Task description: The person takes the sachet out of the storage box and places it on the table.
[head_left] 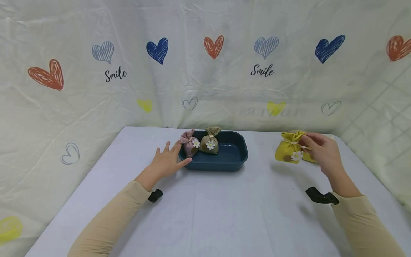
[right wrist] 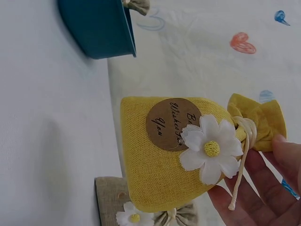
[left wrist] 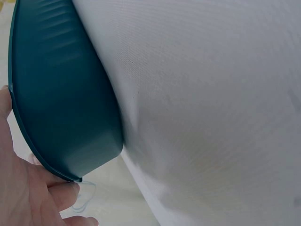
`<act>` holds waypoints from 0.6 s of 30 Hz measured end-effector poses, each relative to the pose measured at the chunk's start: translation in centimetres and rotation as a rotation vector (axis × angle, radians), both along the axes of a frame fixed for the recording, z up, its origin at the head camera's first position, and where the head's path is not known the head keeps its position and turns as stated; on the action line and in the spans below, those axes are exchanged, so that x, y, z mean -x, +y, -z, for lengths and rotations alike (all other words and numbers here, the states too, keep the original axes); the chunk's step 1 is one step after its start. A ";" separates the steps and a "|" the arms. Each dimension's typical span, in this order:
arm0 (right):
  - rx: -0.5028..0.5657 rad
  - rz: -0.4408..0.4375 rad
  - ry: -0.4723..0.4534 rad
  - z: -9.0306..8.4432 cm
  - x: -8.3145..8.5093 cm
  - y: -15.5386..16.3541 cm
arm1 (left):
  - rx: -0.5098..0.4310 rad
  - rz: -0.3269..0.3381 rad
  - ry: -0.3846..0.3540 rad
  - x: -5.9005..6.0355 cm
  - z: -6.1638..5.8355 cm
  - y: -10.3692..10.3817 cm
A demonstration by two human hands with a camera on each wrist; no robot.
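Pouch of yellow cloth (head_left: pixel 285 153), neck pinched by the right hand (head_left: pixel 325 154), hangs well right of the teal tray (head_left: pixel 212 166), whose long axis runs left to right, its left end touched by the nearer left hand (head_left: pixel 164 162), fingers outspread

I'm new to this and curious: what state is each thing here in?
Tray: upright on the table, holding two bags
Pink bag: tied, in the tray
Olive bag: tied, in the tray
Yellow bag: tied, held off the table
Grey-brown bag: tied, partly hidden
Left hand: fingers spread, touching the tray
Right hand: pinching the yellow bag's top
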State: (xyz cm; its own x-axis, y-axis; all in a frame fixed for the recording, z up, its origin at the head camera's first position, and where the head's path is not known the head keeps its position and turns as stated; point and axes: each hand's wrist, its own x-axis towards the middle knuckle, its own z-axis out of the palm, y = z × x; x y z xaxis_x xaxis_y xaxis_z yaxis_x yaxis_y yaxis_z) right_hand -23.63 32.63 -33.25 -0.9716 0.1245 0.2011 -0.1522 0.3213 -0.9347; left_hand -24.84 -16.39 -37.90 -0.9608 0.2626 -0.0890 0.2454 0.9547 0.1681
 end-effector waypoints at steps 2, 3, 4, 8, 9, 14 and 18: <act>0.000 0.008 -0.012 0.0 -0.1 0.3 | -0.005 0.000 -0.003 0.0 0.0 0.0; 0.006 0.013 -0.017 0.1 -0.1 0.5 | -0.008 0.000 -0.003 0.0 0.0 0.0; 0.006 0.019 -0.019 0.1 -0.1 0.7 | -0.010 0.000 -0.002 0.0 0.0 0.0; -0.016 0.039 -0.018 0.3 -0.2 1.3 | -0.013 0.002 0.004 0.0 0.0 0.0; -0.023 0.047 -0.017 0.3 -0.2 1.4 | -0.013 0.003 0.005 0.0 0.0 0.0; -0.036 0.069 0.002 0.3 -0.4 2.1 | -0.009 0.002 0.008 0.0 0.2 0.0; -0.031 0.084 -0.002 0.3 -0.5 2.8 | -0.005 0.002 0.012 0.1 0.2 0.0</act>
